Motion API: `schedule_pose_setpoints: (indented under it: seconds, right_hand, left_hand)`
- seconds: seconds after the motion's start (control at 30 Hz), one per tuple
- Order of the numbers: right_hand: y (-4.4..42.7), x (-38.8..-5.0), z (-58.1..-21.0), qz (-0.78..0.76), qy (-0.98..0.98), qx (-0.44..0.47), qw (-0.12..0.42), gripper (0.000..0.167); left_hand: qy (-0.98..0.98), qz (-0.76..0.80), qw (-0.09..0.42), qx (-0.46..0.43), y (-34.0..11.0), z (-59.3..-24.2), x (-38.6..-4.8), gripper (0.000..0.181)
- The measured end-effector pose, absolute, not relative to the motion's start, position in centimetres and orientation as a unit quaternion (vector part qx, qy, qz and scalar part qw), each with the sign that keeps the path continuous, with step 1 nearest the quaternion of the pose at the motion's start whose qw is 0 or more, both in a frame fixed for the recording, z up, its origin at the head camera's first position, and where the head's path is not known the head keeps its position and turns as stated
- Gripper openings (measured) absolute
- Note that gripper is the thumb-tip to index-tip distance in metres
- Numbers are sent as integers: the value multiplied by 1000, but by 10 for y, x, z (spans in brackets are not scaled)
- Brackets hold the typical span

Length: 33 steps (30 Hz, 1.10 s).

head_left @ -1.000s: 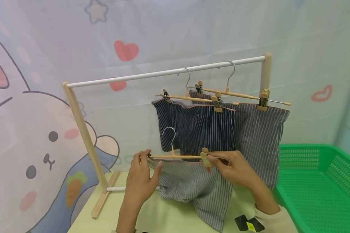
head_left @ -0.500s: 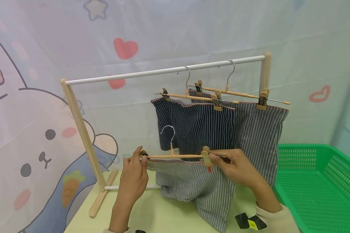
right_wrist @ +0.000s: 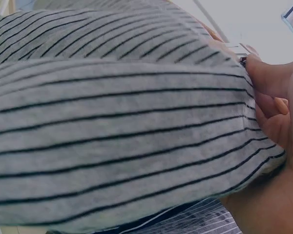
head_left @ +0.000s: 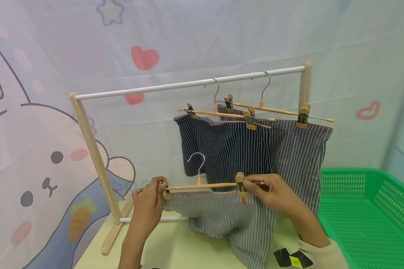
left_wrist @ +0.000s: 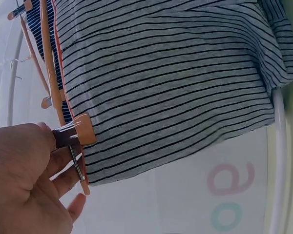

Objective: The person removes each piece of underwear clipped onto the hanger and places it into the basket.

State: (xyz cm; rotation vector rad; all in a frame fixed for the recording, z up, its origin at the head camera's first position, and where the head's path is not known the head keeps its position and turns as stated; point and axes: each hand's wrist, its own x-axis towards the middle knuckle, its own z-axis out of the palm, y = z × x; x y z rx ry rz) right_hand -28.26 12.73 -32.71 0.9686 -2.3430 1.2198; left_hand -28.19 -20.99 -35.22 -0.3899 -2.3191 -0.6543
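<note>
A light grey striped garment (head_left: 215,213) hangs from the clips of a tan hanger (head_left: 212,185) held in front of the rack. My left hand (head_left: 147,207) pinches the left clip (left_wrist: 83,130) at the garment's waistband edge. At the other end, my right hand (head_left: 274,194) grips the hanger beside the right clip (head_left: 241,185), thumb and fingers closed round it. The hanger's metal hook (head_left: 199,160) points up, touching no rail. In the right wrist view the striped cloth (right_wrist: 117,141) covers most of the picture and hides part of the right hand.
A wooden rack with a white rail (head_left: 148,88) holds a navy striped garment (head_left: 235,149) and a grey striped garment (head_left: 299,157) on clip hangers. A green basket (head_left: 351,183) stands at the right. A yellow-green table (head_left: 188,250) lies beneath; a cartoon-printed cloth (head_left: 175,45) hangs behind.
My left hand has moved left along the hanger with the left clip, and the waistband is stretched wider. The held hanger is slightly lower; my right hand has stayed at its end.
</note>
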Motion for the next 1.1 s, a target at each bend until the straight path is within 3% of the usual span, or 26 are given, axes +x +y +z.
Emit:
schedule_pose_setpoints:
  seconds: [0.17, 0.53, 0.73, 0.93, 1.1]
  right_hand:
    - [131, -282, -326, 419, -840, 320, 129, 26]
    - [132, -284, -327, 424, -846, 299, 122, 12]
    - [134, -286, -328, 410, -851, 305, 123, 10]
    - [137, -290, -331, 407, -836, 352, 112, 21]
    - [136, -293, -334, 419, -813, 385, 117, 11]
  left_hand:
    - [-884, -258, 353, -168, -211, -351, -282, 17]
    - [-864, -246, 393, -197, -211, -348, -280, 19]
    - [-868, -278, 355, -209, -214, -348, -279, 20]
    - [-868, -304, 325, -222, -215, -348, -277, 22]
    - [-868, -318, 306, -227, -215, -346, -276, 21]
